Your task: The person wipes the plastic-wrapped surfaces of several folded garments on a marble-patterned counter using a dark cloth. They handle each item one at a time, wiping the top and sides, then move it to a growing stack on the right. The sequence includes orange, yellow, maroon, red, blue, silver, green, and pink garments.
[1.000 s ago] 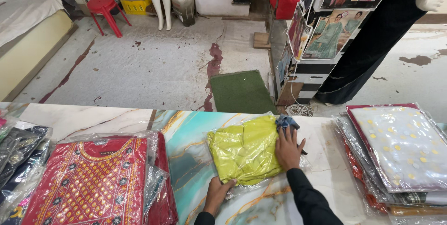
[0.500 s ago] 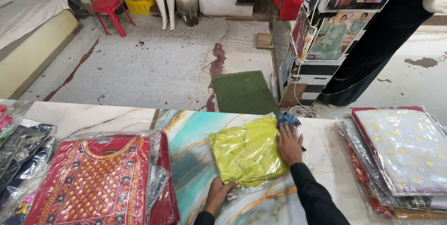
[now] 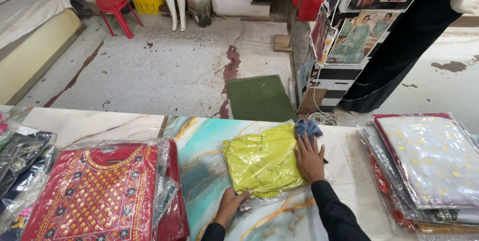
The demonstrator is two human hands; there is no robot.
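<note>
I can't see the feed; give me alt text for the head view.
Both hands press on a yellow-green garment in a clear bag on a marbled counter: left hand at its near edge, right hand flat on its right side by a blue cloth. Bagged garments lie stacked on either side.

Free room and obstacles on the table [image 3: 119,124]. Centre of the frame: a yellow-green packet [image 3: 262,159] occupies the middle, with the right hand [image 3: 309,159] flat on its right edge and the left hand [image 3: 230,206] at its lower left corner. Bare marbled surface lies open left of the packet, as a channel running from the far edge to the near edge, and again between the right hand and the stack of packets [image 3: 429,171] at right. Lower left: the red embroidered packet [image 3: 92,193] and the dark packets [image 3: 20,156] beside it close that side. A bare strip stays open along the far edge at upper left of the table.
</note>
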